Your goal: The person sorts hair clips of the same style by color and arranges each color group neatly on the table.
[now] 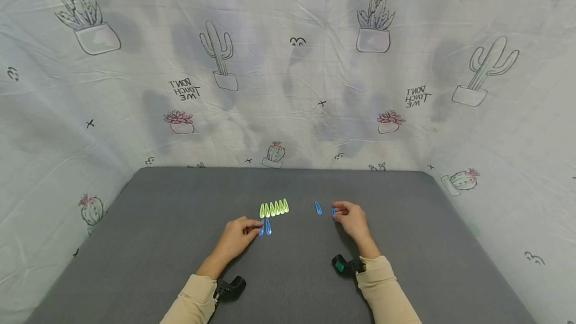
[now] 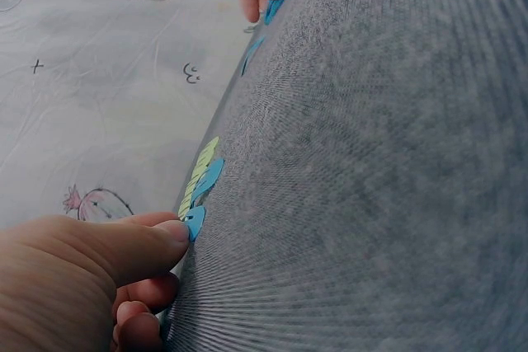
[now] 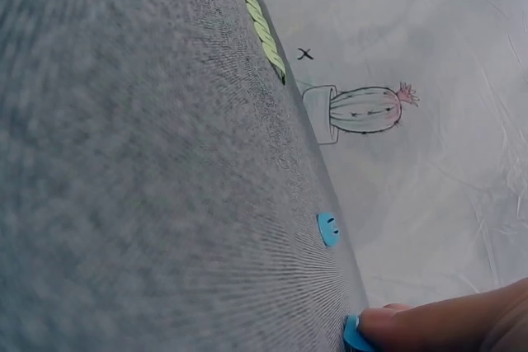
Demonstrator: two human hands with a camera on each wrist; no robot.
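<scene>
My left hand [image 1: 236, 238] pinches a blue snap hair clip [image 2: 195, 225] between thumb and forefinger, low over the grey table. Right beside it lies a second blue hair clip [image 1: 268, 227]. Just behind these two, several yellow-green hair clips [image 1: 273, 208] stand side by side in a slanting row. On the right, my right hand [image 1: 353, 220] pinches another blue hair clip [image 3: 355, 335] by its end, partly hidden by the fingers. One more blue hair clip [image 1: 318, 207] lies flat on the cloth, a little left of that hand.
The grey cloth-covered table [image 1: 297, 279] reaches back to a pale curtain [image 1: 270, 114] printed with cacti and plant pots, which also closes off both sides. Black wrist cameras [image 1: 231, 288] sit on both forearms, below the beige sleeves' cuffs.
</scene>
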